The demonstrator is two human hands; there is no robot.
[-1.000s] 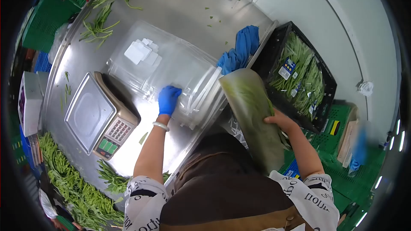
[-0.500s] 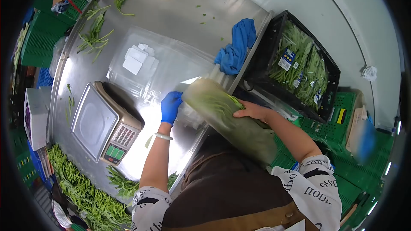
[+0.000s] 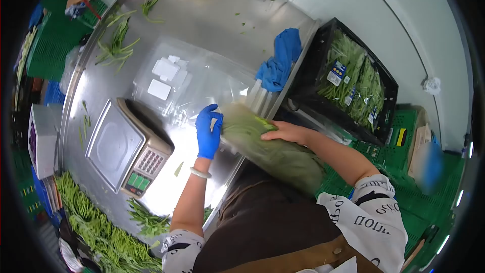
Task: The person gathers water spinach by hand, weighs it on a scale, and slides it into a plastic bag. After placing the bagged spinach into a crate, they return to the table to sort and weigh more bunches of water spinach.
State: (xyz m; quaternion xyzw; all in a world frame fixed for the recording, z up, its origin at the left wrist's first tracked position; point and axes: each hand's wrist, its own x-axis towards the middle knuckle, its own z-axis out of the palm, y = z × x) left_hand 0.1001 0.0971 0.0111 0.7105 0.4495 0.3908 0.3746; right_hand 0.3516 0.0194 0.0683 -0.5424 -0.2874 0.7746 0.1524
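A clear plastic bag of leafy greens (image 3: 262,144), blurred by motion, hangs tilted across the table's front edge before my apron. My bare right hand (image 3: 289,134) grips it from the right, thumb on top and the other fingers mostly hidden behind. At the bag's left end, my blue-gloved left hand (image 3: 208,130) has its bent fingertips right at the plastic edge. Beyond the left hand lies a stack of flat clear bags (image 3: 194,78) with white labels (image 3: 165,69) on top. A scale (image 3: 134,146) with a keypad stands left of my left forearm.
A black crate (image 3: 348,81) of bagged, labelled greens stands to the right, beside a crumpled blue cloth (image 3: 280,60). Loose greens (image 3: 103,227) are heaped at the lower left. Stray stems (image 3: 118,45) lie on the steel table (image 3: 212,15). Green crates (image 3: 404,202) sit at right.
The bag's left end has dropped and shifted slightly right. My left hand has moved a little right, its fingers less tightly bunched; my right hand has moved slightly left. One white label lies shifted.
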